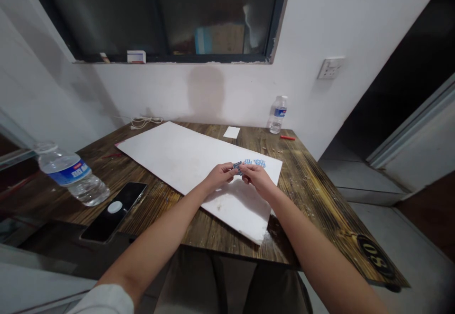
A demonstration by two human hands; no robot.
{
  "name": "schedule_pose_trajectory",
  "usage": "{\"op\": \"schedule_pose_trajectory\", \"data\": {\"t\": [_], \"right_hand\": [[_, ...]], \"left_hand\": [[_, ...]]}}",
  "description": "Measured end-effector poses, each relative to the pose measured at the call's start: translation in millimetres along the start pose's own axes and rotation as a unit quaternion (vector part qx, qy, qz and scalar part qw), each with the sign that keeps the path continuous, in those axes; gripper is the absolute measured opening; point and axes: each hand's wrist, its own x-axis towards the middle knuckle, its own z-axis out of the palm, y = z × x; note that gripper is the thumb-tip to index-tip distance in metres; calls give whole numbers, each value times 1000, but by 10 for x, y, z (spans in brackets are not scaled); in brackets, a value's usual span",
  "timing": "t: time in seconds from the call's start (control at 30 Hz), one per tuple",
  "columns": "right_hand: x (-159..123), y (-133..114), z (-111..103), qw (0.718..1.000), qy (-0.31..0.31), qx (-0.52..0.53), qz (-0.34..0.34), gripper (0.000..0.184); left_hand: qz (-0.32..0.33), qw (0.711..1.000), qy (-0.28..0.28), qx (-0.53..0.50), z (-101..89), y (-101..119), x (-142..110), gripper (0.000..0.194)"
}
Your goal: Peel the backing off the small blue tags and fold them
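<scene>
Streaky-grained wood tabletop (309,200) across the lower frame, smooth matt white board (192,157) at centre, small pieces (259,163) of unclear material on it, clear glossy plastic bottle (87,186) at left, glossy black phone (131,194) lower left, cloth sleeve (106,300) bottom left

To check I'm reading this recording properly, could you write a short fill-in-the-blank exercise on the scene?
1. The left hand and right hand hold a small piece over a board coloured ____.
2. The phone lies near the large bottle on the picture's ____ side.
3. The small stick near the far bottle is coloured ____.
Missing words: white; left; red.
</scene>
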Motion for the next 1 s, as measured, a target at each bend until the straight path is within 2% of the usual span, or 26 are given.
{"op": "schedule_pose_trajectory", "data": {"t": [0.2,0.3,0.43,0.7,0.8,0.9,1.0], "right_hand": [[8,4,-4,999,-8,-50,-16,45],[18,9,4,999,-10,-34,-30,44],[52,41,-19,999,33,-2,-32,46],[93,93,-60,986,101,-110,-79,46],[79,44,-91,985,95,-124,-69,42],[85,-19,-194,981,95,-160,-51,39],[115,-51,-352,956,103,-274,-31,32]], "left_hand": [[4,999,49,12,-33,-38,22,36],[-1,999,35,-7,-44,-22,15,38],[4,1000,14,-12,-41,2,-10,38],[-21,999,-11,-25,-6,-22,-22,46],[-26,998,27,-49,1,-35,-5,41],[-45,991,103,-78,3,-51,29,31],[-84,976,153,-132,1,-56,62,24]]}}
